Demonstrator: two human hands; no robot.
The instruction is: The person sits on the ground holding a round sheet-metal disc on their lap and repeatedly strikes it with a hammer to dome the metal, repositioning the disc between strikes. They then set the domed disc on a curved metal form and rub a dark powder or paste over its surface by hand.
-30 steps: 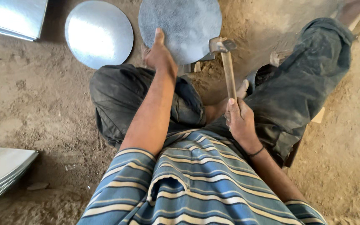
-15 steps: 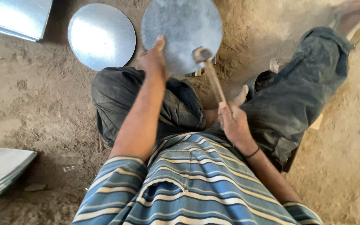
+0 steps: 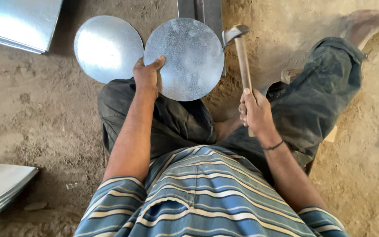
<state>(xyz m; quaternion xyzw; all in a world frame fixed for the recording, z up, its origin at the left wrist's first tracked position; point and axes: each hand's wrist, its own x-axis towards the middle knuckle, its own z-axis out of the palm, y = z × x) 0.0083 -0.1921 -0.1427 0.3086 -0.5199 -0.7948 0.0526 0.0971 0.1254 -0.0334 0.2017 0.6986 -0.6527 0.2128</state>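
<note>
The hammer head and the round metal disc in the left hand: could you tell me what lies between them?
In the head view, a narrow upright metal bar shows between the hammer head and the disc held by the left hand.

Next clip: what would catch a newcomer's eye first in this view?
At top centre, the left hand grips the edge of a round grey metal disc, thumb on its face. Just to the right, the right hand holds a wooden-handled hammer raised beside the disc. A second, shinier disc lies on the dirt floor at upper left, near stacked metal sheets.
</note>
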